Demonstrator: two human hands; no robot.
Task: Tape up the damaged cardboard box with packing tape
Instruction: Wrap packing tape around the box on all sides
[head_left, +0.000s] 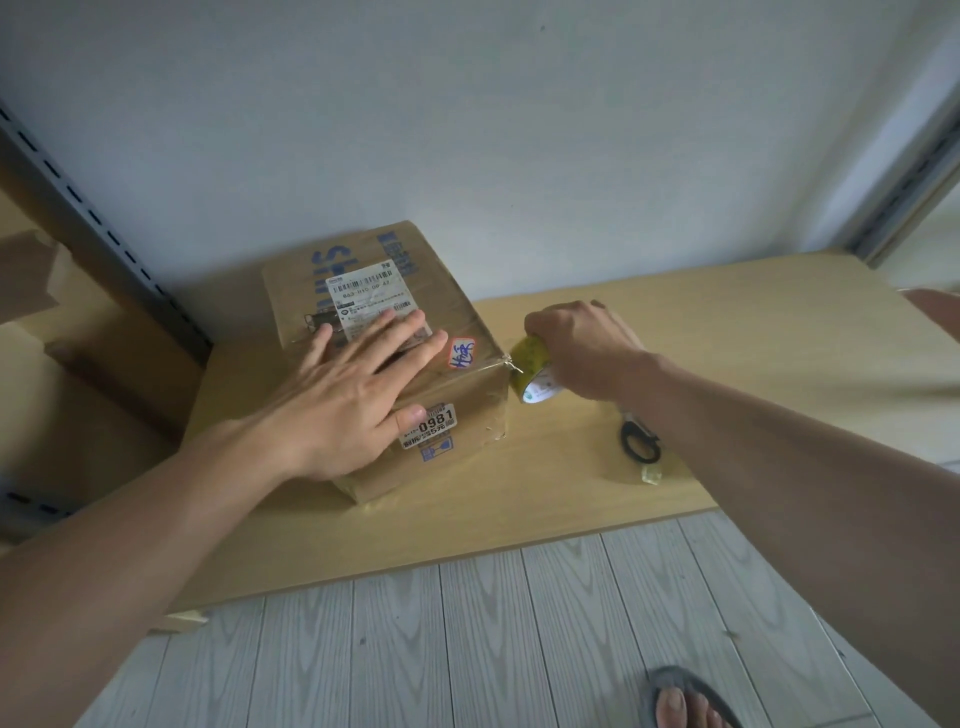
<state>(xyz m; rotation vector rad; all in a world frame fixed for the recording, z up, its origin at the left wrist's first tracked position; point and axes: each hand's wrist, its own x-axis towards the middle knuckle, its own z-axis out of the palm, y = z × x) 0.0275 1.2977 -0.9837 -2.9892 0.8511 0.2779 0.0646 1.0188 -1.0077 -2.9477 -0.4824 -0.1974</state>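
Observation:
A worn brown cardboard box with a white shipping label and stickers sits on a low wooden table. My left hand lies flat on the box's top, fingers spread and straight, thumb over the near side. My right hand grips a roll of yellowish packing tape right at the box's right-hand corner. A strip of tape runs from the roll onto that corner edge. Much of the roll is hidden under my fingers.
Black-handled scissors lie on the table just behind my right forearm, with a small scrap of tape beside them. Flattened cardboard and a slotted metal rail stand at the left. A white wall is behind; grey floorboards and my sandalled foot are below.

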